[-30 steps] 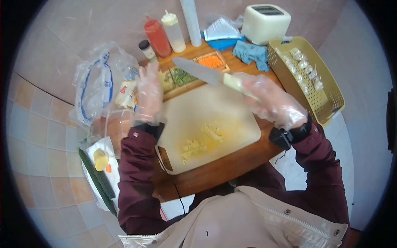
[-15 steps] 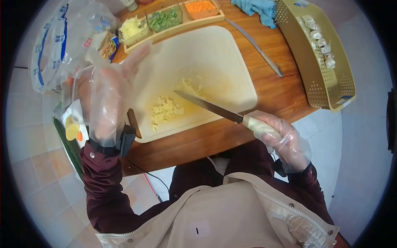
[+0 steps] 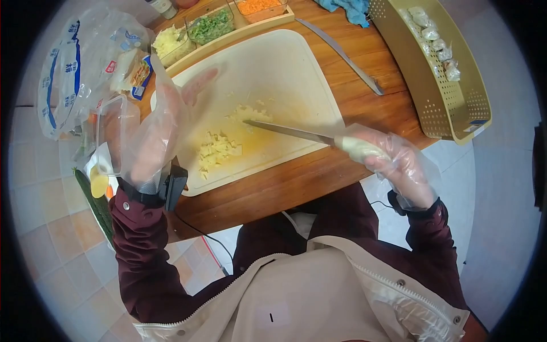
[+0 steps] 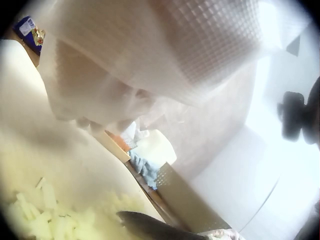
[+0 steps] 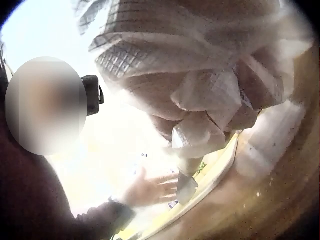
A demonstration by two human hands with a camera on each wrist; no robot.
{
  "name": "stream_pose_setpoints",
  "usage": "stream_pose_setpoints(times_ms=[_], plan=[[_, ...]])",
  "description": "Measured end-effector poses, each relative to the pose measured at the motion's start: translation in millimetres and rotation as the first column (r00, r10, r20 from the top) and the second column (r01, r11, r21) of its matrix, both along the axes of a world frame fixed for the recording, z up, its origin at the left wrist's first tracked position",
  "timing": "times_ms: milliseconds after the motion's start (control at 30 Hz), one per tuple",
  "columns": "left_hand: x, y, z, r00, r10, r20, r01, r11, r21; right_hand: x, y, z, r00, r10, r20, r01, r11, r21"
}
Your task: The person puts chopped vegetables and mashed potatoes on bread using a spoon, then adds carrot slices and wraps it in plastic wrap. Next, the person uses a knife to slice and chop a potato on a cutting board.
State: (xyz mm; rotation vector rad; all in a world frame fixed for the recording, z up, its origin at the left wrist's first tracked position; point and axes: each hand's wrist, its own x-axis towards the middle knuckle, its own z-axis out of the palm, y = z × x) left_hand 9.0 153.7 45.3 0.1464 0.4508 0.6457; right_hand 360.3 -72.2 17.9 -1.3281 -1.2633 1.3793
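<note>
My right hand (image 3: 399,165), in a clear plastic glove, grips the pale handle of a kitchen knife (image 3: 290,131). Its blade points left over the cream cutting board (image 3: 273,62), the tip at a thin smear of minced bits. Beside that lies a small heap of chopped pale-yellow pieces (image 3: 216,151), also seen as a pile (image 4: 50,215) in the left wrist view. My left hand (image 3: 156,134), gloved too, hovers at the board's left side with fingers extended and nothing held. In the right wrist view the knife blade (image 5: 186,190) shows below the gloved right fingers.
Behind the board, a wooden tray holds tubs of pale shreds (image 3: 171,45), chopped greens (image 3: 211,25) and orange bits (image 3: 259,7). A second knife (image 3: 345,57) lies right of the board, near a perforated basket (image 3: 410,74). Left are a clear container (image 3: 108,165), plastic bag (image 3: 91,40) and cucumber (image 3: 94,205).
The right hand has brought the knife down from above the tray to the board, its tip now at the minced bits. The left hand has lowered to the board's left side.
</note>
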Motion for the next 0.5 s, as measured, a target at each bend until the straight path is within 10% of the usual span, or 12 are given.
stream_pose_setpoints(times_ms=[33,133,200,267,500], plan=[[-8,3,0,0.943,0.192,0.270,-0.054,0.893,-0.447,-1,3,4,1.000,0.005,-0.017,-0.005,1.000,0.016],[-23,3,-5,0.894,0.302,0.332,-0.053,0.806,-0.590,-11,-2,11,0.994,-0.031,-0.101,0.030,1.000,-0.006],[-24,-1,-7,0.965,0.047,-0.259,-0.046,0.999,0.010,-21,-3,22,0.998,-0.023,-0.062,0.020,0.999,-0.043],[-22,-5,-7,0.692,0.105,-0.715,0.306,0.854,0.421,-32,-1,25,0.999,-0.025,-0.021,0.023,0.996,-0.081],[-6,-13,-3,0.555,0.213,-0.804,0.608,0.556,0.567,-48,-1,17,0.994,-0.044,0.096,0.048,0.998,-0.032]])
